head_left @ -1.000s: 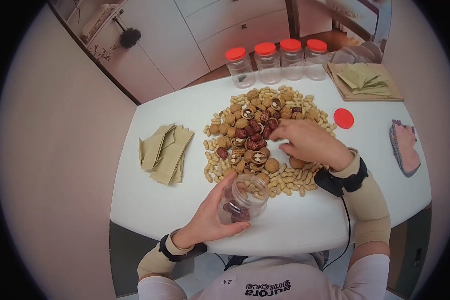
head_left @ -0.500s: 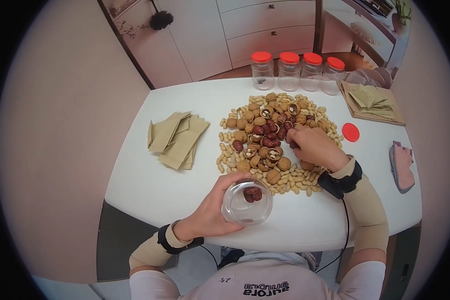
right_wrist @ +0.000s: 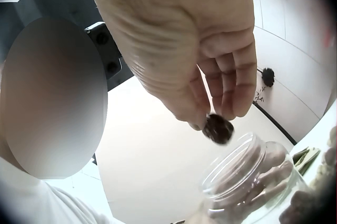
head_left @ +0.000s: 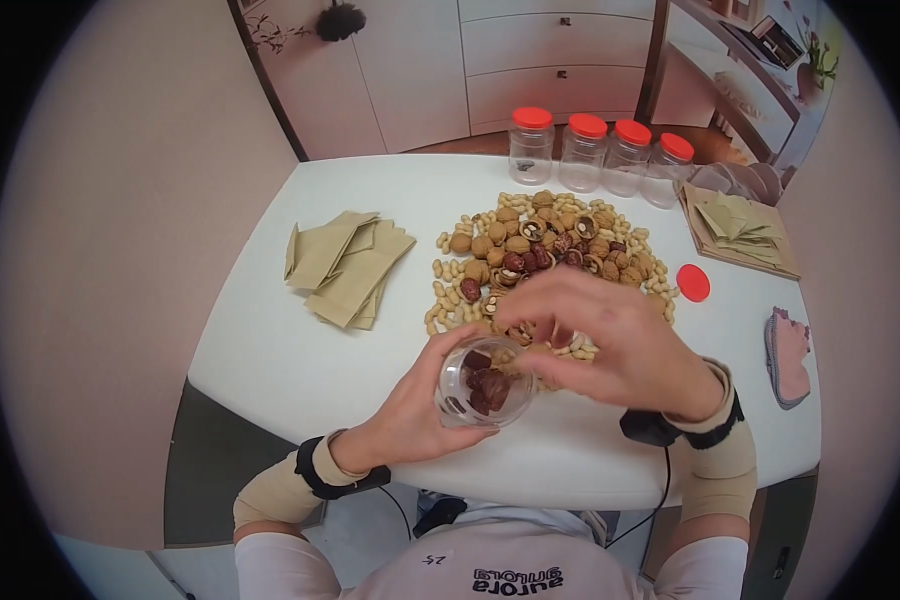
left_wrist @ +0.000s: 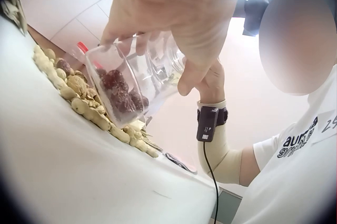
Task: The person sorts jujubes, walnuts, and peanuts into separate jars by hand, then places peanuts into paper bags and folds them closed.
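My left hand grips a clear plastic jar around its side, tilted with its mouth toward the right hand. Several dark red dried dates lie at the bottom of the jar. Above the jar's open mouth, my right hand pinches one wrinkled date at its fingertips, slightly blurred in the right wrist view. Behind the hands spreads a heap of whole and cracked walnuts, unshelled peanuts and more dates, partly covered by the right hand.
Several clear jars with red lids stand along the back edge. Folded tan paper pieces lie at left, more paper on a board at back right. A loose red lid and a pink-grey cloth item lie at right.
My right hand has come from the heap back to the jar's mouth, carrying a date. The left hand has kept hold of the jar and changed its tilt. The head view has shifted.
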Motion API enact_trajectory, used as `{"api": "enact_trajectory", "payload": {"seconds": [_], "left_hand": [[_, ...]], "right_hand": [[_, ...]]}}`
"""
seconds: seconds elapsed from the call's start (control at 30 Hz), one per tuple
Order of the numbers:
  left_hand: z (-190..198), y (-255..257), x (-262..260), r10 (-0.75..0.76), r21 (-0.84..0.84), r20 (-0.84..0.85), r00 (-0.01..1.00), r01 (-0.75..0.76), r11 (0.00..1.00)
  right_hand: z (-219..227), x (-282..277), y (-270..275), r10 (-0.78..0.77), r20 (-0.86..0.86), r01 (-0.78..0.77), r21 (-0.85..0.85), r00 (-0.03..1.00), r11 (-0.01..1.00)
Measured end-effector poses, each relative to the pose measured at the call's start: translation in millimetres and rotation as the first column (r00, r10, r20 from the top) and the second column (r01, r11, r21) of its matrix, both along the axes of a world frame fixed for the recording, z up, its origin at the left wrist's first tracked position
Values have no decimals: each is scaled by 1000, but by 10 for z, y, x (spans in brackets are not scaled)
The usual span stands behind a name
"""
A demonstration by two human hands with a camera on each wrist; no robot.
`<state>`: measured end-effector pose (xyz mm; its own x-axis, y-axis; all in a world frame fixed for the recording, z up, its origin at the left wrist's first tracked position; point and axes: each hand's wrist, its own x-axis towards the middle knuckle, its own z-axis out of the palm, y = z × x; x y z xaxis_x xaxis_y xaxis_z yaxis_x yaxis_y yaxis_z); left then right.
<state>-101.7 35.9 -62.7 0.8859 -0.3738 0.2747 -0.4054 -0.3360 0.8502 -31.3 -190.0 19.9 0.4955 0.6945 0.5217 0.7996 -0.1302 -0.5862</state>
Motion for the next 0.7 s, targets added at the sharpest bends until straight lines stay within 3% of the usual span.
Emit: {"api": "enact_trajectory", "payload": {"seconds": [0.03,0.13,0.37,0.47,0.5,0.57,0.7], "left_hand": [[31,5,-8,12,18,35,999,-12,1000],[0,71,-52,17,45,-30,999,-16,999],[38,125,-98,-15,109,-88,996,25,994],[41,116,-87,14,113,-94,995,-4,994],[35,117,-82,19,108,-94,995,-9,994],[16,124,-76,24,87,-110,994,-14,996],[-11,145,-72,19,97,-81,996,-11,995]], "right_hand": [[-32,93,0,-4,3,4,-4,1000,1000],[-103,424,-19,-267,-18,262,-128,964,956],[-646,1084,35,-207,-12,180,-443,978,878],[-667,1011,172,-273,93,263,-669,957,695],[-682,980,218,-268,95,260,-672,959,693],[-718,934,279,-320,202,362,-718,926,594],[-792,976,222,-335,173,357,-691,926,629]]}}
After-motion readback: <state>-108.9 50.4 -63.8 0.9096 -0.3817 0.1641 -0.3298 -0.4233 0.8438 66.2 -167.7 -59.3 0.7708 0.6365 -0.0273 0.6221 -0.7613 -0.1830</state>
